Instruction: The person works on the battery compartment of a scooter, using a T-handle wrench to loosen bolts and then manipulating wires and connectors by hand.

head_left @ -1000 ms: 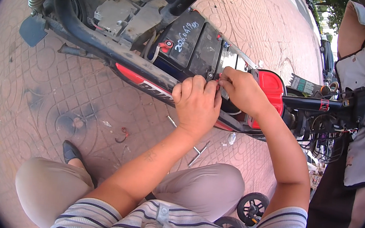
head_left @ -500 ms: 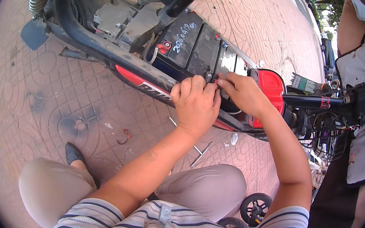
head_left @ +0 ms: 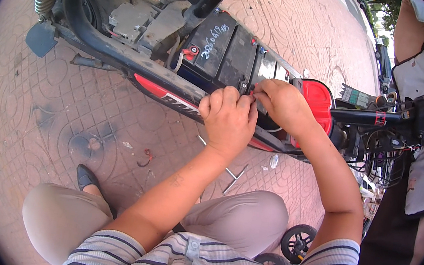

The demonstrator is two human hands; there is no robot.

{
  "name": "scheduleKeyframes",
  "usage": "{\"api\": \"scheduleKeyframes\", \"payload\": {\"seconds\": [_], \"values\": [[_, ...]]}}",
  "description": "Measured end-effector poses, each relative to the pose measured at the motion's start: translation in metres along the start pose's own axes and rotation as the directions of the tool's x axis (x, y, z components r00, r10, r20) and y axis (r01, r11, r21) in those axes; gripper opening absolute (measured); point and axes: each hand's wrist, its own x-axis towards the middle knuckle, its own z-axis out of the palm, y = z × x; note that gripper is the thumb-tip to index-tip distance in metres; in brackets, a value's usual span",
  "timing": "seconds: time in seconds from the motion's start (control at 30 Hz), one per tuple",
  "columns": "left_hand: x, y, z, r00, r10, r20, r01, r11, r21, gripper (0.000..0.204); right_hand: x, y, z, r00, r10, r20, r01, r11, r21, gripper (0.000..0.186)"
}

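Note:
Black batteries (head_left: 216, 48) sit in a row in the open floor of an electric scooter (head_left: 151, 69). My left hand (head_left: 228, 117) rests at their near edge, fingers curled and pressed together around something hidden under them. Close beside it, my right hand (head_left: 286, 107) pinches at a small red piece (head_left: 253, 92), perhaps a terminal cover or lead end, by the middle batteries. The fingertips of both hands almost meet there, and the right fingers partly hide the piece. A red terminal cap (head_left: 192, 51) with a pale wire shows on the leftmost battery.
A red plastic part (head_left: 315, 100) of the scooter lies right of the batteries, before the steering column (head_left: 367, 118). On the brick paving (head_left: 64, 130) lie a metal T-handle tool (head_left: 233, 179), a short red-and-black lead (head_left: 146, 158) and clear plastic scrap (head_left: 273, 162). Small wheels (head_left: 297, 243) stand beside my knee.
My right hand has turned and risen slightly, its fingers bunching more tightly near the red piece. The left hand stays nearly where it was.

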Motion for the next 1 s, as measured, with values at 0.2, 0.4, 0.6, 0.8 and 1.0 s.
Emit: {"api": "scheduleKeyframes", "payload": {"seconds": [0.2,0.4,0.6,0.8,1.0], "values": [[-0.001,-0.002,0.000,1.000,0.007,-0.007,-0.007,1.000,0.007,0.012,0.001,-0.002,0.012,0.996,0.093,-0.007,-0.093,0.996,-0.008,0.021],[-0.001,-0.004,0.001,1.000,0.018,0.006,-0.018,1.000,0.015,0.013,-0.009,-0.013,0.005,0.981,0.148,-0.127,-0.160,0.983,-0.086,0.029],[-0.001,-0.004,0.004,0.998,0.061,-0.006,-0.061,0.997,0.043,0.011,-0.112,-0.001,0.044,0.807,0.577,0.124,-0.504,0.566,0.652,0.035],[-0.004,-0.005,0.010,0.994,0.110,-0.025,-0.107,0.988,0.110,0.012,-0.215,0.003,0.190,0.755,0.653,0.055,-0.571,0.615,0.544,0.032],[-0.004,0.008,0.011,0.994,0.104,0.018,-0.106,0.987,0.123,0.011,-0.298,0.038,0.356,0.244,0.950,0.193,-0.948,0.191,0.254,0.049]]}}
